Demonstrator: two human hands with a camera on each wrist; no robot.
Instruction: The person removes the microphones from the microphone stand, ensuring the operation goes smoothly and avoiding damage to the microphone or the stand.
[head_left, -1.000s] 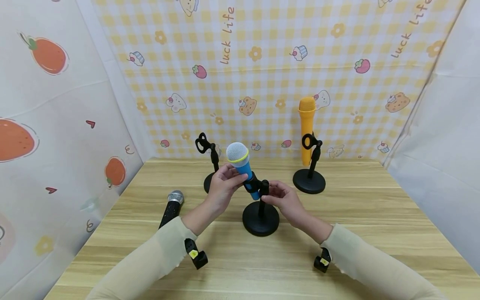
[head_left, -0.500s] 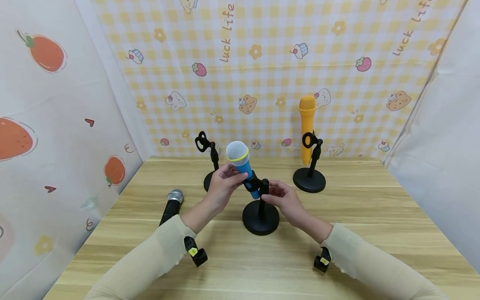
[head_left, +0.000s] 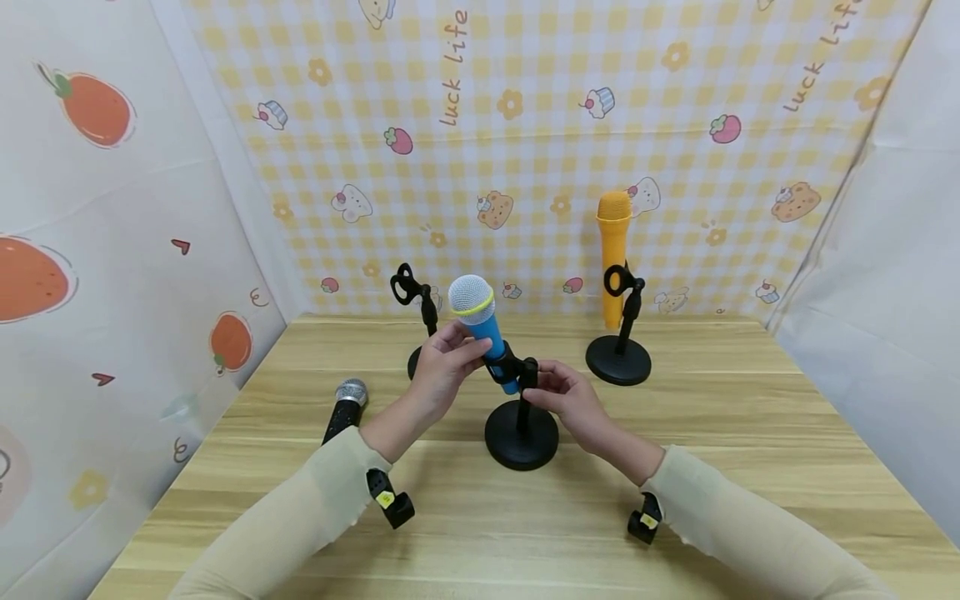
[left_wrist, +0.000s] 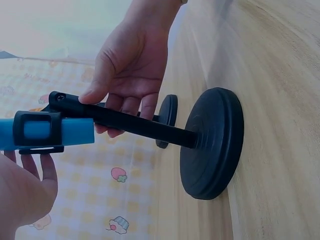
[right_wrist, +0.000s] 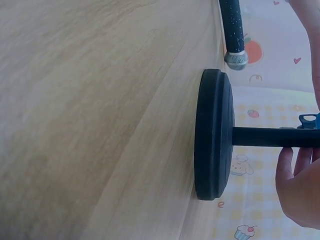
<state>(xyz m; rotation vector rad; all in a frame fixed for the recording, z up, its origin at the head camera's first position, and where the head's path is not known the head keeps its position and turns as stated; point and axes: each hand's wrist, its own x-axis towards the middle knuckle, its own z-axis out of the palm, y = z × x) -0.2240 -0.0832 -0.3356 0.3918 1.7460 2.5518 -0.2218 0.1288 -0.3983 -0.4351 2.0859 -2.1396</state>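
A blue microphone (head_left: 486, 332) with a white mesh head and yellow ring sits tilted in the clip of the middle black microphone stand (head_left: 522, 435). My left hand (head_left: 442, 375) pinches its handle just above the clip, thumb on the near side. The stand's post is held near its top by my right hand (head_left: 573, 408), with the thumb in front and the fingers behind. In the left wrist view, the blue handle (left_wrist: 80, 131) pokes out past the clip, and the round base (left_wrist: 212, 145) rests on the table.
Behind stand two more black stands, one at left (head_left: 429, 317) partly hidden by my left hand, one at right (head_left: 619, 360). A yellow microphone (head_left: 613, 233) stands upright by the right one. Left of my left forearm lies a black microphone (head_left: 345, 408) on the wooden table (head_left: 720, 433).
The blue microphone has shifted slightly up and left in the clip together with my left hand, so less of its lower end shows below. My right hand and the stand have stayed put.
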